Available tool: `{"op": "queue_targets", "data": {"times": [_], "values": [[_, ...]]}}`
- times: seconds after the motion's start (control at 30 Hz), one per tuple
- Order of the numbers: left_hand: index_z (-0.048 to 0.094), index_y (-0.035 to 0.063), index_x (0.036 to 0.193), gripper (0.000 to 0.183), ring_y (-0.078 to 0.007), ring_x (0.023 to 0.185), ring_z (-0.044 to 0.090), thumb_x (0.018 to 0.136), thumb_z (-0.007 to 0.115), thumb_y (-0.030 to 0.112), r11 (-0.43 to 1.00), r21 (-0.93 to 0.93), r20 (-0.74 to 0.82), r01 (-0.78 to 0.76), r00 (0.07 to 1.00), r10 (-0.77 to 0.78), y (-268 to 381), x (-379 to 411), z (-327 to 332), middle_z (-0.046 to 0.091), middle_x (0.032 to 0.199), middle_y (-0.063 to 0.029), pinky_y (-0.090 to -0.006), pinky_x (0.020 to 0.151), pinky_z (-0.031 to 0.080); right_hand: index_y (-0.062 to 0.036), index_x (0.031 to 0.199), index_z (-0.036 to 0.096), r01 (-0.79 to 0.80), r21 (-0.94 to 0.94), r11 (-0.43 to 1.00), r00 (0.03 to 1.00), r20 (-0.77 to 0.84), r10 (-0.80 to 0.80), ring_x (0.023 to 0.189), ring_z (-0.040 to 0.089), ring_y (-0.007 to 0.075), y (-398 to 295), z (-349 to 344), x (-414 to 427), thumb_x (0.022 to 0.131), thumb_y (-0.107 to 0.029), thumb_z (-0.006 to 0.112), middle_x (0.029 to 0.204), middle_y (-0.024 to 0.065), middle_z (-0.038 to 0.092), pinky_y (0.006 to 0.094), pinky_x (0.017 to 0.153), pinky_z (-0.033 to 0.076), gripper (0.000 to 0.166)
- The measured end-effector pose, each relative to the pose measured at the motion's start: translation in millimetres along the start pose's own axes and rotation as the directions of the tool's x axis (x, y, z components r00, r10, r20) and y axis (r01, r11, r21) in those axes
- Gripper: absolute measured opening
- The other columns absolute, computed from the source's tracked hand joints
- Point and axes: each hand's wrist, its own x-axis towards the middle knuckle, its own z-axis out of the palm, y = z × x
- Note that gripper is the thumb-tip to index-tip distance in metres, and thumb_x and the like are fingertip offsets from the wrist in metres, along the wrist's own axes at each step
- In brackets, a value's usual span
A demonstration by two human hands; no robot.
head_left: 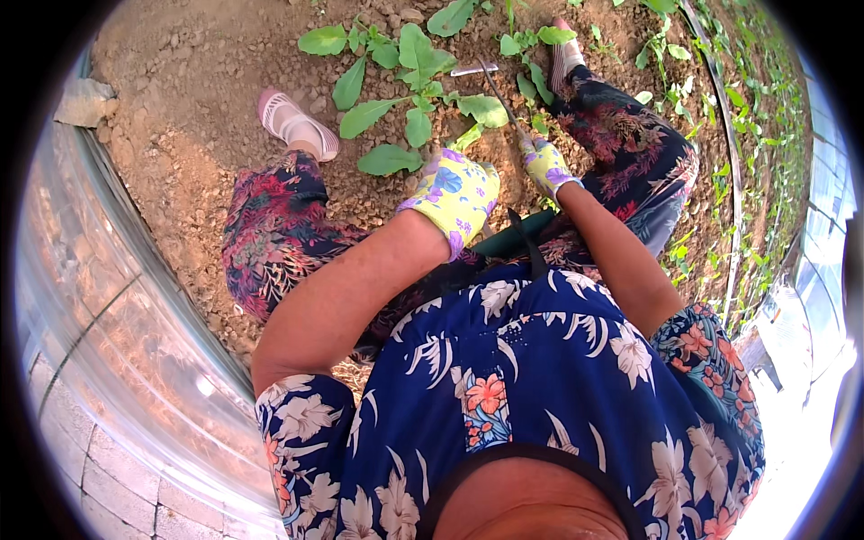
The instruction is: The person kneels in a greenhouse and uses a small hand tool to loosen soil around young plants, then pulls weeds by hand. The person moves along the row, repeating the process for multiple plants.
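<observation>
My left hand (453, 192), in a yellow glove with purple and blue flowers, is curled low over the soil. Its fingertips are turned away from view, so I cannot tell whether anything is in them. A light green leaf (467, 138) lies right at its far side. My right hand (545, 164), gloved the same way, grips the thin handle (501, 98) of a small hand hoe. The hoe's narrow metal blade (474, 69) rests at the soil ahead. Broad-leaved green plants (418, 88) grow just beyond my left hand.
Dry, cloddy soil (182, 128) spreads around my feet. A dark drip line (725, 121) runs along rows of seedlings (763, 148) on the right. Clear plastic sheeting (135, 324) borders the left, near pale blocks (121, 466). A dark green object (520, 235) with a black strap sits between my legs.
</observation>
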Motion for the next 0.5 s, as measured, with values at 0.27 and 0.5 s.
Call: {"op": "queue_targets", "data": {"times": [0.27, 0.5], "values": [[0.069, 0.0103, 0.086, 0.018, -0.0247, 0.077, 0.064, 0.076, 0.055, 0.017, 1.0, -0.008, 0.095, -0.001, 0.995, 0.002, 5, 2, 10, 0.067, 0.077, -0.0052, -0.0379, 0.062, 0.045, 0.0031, 0.118, 0.049, 0.119, 0.074, 0.99, 0.988, -0.109, -0.11, 0.105, 0.052, 0.041, -15, -13, -14, 0.09, -0.037, 0.044, 0.109, 0.029, 0.055, 0.0425, 0.088, 0.041, 0.049], [0.069, 0.0151, 0.097, 0.026, -0.0248, 0.082, 0.063, 0.072, 0.064, 0.02, 0.988, 0.099, 0.228, -0.116, 0.969, 0.09, 7, 9, 7, 0.067, 0.089, -0.003, -0.042, 0.061, 0.048, -0.0007, 0.09, 0.056, -0.026, 0.13, 0.991, 0.999, 0.04, 0.021, 0.057, 0.049, 0.0152, 20, -12, 7, 0.091, -0.046, 0.044, 0.066, 0.0053, 0.054, 0.0328, 0.052, 0.038, 0.047]]}}
